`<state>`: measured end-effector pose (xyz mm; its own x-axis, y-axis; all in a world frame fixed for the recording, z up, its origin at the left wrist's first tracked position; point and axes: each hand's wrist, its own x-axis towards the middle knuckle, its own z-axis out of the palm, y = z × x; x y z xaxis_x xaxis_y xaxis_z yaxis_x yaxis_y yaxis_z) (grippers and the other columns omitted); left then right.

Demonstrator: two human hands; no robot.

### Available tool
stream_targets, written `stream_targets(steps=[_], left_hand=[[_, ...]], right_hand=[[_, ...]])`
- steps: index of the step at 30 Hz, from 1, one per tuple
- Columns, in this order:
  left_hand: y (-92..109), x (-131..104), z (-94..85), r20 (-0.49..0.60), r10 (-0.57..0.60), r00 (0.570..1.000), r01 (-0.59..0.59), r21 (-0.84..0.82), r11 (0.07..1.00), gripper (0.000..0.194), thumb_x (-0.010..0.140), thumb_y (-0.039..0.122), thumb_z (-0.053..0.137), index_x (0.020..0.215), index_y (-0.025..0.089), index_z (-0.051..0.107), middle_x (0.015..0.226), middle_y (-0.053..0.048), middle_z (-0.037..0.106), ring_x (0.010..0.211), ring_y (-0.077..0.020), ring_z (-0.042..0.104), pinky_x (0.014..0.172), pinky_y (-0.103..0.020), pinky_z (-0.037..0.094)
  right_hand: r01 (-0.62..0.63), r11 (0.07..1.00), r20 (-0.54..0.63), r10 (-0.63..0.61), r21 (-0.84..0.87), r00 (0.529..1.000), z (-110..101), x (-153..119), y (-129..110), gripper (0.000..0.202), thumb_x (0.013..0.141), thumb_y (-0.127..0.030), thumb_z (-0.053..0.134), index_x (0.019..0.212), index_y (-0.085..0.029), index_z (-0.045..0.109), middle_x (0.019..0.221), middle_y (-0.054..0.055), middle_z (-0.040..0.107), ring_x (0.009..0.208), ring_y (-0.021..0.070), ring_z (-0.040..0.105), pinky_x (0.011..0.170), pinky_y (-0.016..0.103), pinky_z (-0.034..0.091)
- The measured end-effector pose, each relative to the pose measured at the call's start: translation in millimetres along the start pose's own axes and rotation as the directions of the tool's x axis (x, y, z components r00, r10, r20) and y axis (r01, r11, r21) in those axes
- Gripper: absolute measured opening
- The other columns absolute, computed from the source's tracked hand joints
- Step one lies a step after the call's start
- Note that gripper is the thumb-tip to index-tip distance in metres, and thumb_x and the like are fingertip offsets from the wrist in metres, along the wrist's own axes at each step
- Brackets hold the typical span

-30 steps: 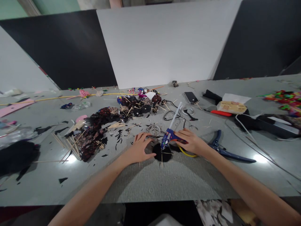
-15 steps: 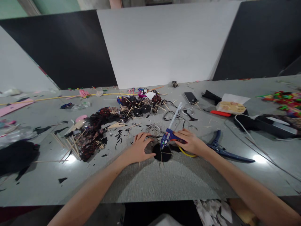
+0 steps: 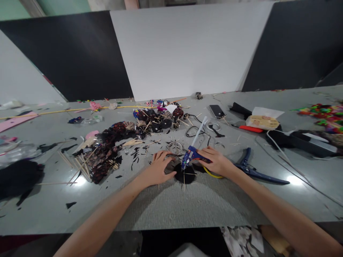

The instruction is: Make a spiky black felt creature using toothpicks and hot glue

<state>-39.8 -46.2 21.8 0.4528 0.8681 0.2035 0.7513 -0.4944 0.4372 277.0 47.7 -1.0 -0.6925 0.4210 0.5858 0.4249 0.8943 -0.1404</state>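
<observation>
My right hand [image 3: 215, 160] is wrapped round the handle of a blue hot glue gun [image 3: 190, 155], with a long clear glue stick [image 3: 199, 130] rising out of its back. The nozzle points down at a black round disc [image 3: 187, 177] lying on the table. Thin wooden sticks [image 3: 184, 184] lie across the disc and stick out past its rim. My left hand [image 3: 160, 169] rests at the disc's left side, fingers curved and apart, its thumb tip at the disc's edge. Behind it lies a clear ring of tape [image 3: 174, 147].
Black pompoms and stick-spiked discs [image 3: 158, 123] are heaped behind, with a pile of dark patterned fabric and sticks [image 3: 103, 160] to the left. On the right are blue cutters [image 3: 252, 171], a red-orange knife [image 3: 251, 129], a phone [image 3: 217, 111] and a wipes pack [image 3: 262, 122].
The glue gun's nozzle has shifted very slightly left over the disc. My left hand has stayed almost still.
</observation>
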Motion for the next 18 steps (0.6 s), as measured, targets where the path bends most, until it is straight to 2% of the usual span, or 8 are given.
stream_targets(steps=[8, 18], left_hand=[[-4.6, -0.2, 4.9, -0.015, 0.001, 1.0, -0.001, 0.005, 1.0, 0.049, 0.088, 0.047, 0.074, 0.131, 0.027, 0.06, 0.148, -0.011, 0.049, 0.139, -0.0351, 0.041, 0.116, -0.058, 0.037], [-4.3, -0.3, 0.4, -0.002, 0.003, 1.0, -0.003, -0.003, 1.0, 0.049, 0.088, 0.044, 0.073, 0.132, 0.027, 0.058, 0.148, -0.01, 0.049, 0.139, -0.034, 0.041, 0.117, -0.055, 0.037]], right_hand=[[-0.002, 1.0, 0.006, 0.002, 0.001, 1.0, 1.3, 0.8, -1.3, 0.038, 0.1, -0.028, 0.062, 0.137, -0.019, 0.062, 0.104, 0.012, 0.074, 0.093, 0.0252, 0.071, 0.089, 0.045, 0.06], [-0.004, 1.0, -0.014, 0.004, -0.006, 1.0, 4.4, 0.9, -3.9, 0.039, 0.1, -0.028, 0.063, 0.138, -0.018, 0.061, 0.106, 0.013, 0.074, 0.096, 0.0263, 0.071, 0.09, 0.046, 0.061]])
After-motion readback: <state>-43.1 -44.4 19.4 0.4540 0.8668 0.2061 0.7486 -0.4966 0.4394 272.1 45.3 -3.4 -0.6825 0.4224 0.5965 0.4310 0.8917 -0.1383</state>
